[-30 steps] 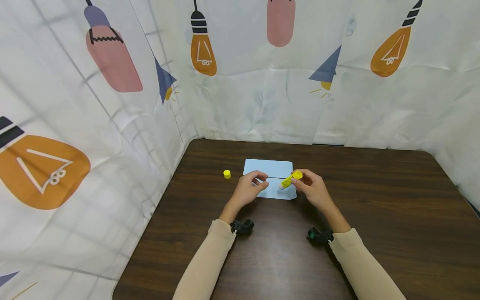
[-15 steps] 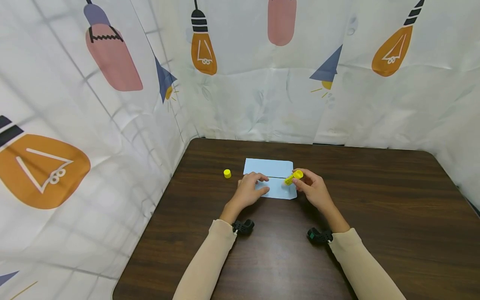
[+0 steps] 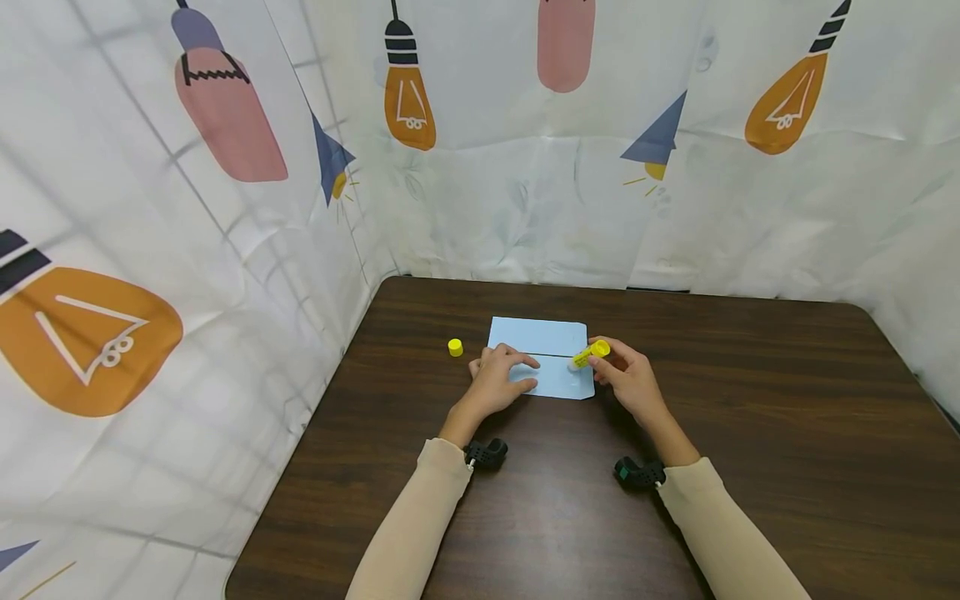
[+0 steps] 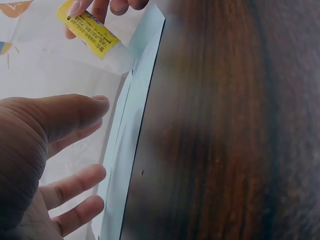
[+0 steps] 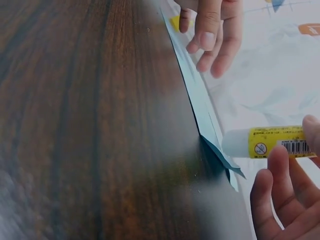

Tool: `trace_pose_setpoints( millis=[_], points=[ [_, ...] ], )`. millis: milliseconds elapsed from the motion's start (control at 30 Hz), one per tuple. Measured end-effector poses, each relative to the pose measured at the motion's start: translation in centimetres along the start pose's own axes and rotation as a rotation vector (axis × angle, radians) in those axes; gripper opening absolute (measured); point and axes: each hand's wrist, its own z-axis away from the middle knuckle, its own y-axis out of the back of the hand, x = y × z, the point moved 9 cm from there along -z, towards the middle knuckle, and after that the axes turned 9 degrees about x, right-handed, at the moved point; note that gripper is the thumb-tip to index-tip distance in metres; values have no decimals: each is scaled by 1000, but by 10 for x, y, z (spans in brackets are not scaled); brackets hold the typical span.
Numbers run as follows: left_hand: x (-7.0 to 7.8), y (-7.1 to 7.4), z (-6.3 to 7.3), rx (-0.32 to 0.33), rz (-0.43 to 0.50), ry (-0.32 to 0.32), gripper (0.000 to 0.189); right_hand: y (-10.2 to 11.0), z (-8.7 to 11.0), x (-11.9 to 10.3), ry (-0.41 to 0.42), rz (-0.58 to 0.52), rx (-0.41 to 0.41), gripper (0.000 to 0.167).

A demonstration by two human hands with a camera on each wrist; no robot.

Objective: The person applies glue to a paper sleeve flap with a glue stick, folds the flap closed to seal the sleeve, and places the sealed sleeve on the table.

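Observation:
A light blue paper (image 3: 551,333), crossed by a dark line, lies near the middle of the table. My right hand (image 3: 628,382) pinches an uncapped yellow glue stick (image 3: 590,354) between thumb and fingers, its white end tilted down at the paper's right part. In the right wrist view that end (image 5: 236,143) is beside a raised edge flap of the paper (image 5: 220,152); whether they touch I cannot tell. My left hand (image 3: 495,383) is over the paper's left part, fingers and thumb spread, with nothing held. Its contact with the paper is unclear. The yellow cap (image 3: 455,347) stands left of the paper.
A dark brown wooden table (image 3: 750,417) extends around the paper. White printed curtains (image 3: 510,200) stand behind it and along the left side. Both wrists wear black bands, the left band (image 3: 486,454) and right band (image 3: 639,472) near the sleeves.
The glue stick's white end has moved slightly right and up over the paper. My left hand has spread its fingers and come lower over the paper's left part.

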Motion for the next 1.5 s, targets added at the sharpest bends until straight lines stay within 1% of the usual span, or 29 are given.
trace_pose_setpoints(
  millis=[300,500,800,900,933,1067,1133,1167,1367,1500],
  points=[
    [-7,-4,1,-41,-71,5,24,-5,0,4,6,-3,-61,37],
    [-10,-5,1,-64,-76,0,23,-7,1,3,9,-3,-87,35],
    [-11,-4,1,-78,-80,1,25,-6,0,5,-11,28,-86,39],
    [-12,-4,1,-80,-81,4,25,-7,0,3,-20,21,-95,38],
    [-13,-4,1,-80,-83,5,25,-7,2,-1,-26,21,-100,38],
    [-13,-4,0,-77,-102,12,26,-7,2,0,-40,24,-112,38],
    [-12,-4,0,-76,-116,17,27,-7,1,2,-32,23,-114,39],
    [-12,-4,0,-74,-122,19,27,-7,0,7,-25,22,-115,40],
    [-10,-5,0,-60,-148,19,28,-9,1,4,9,20,-145,43],
    [-11,-4,0,-56,-155,18,28,-11,2,3,4,7,-176,43]
  ],
)
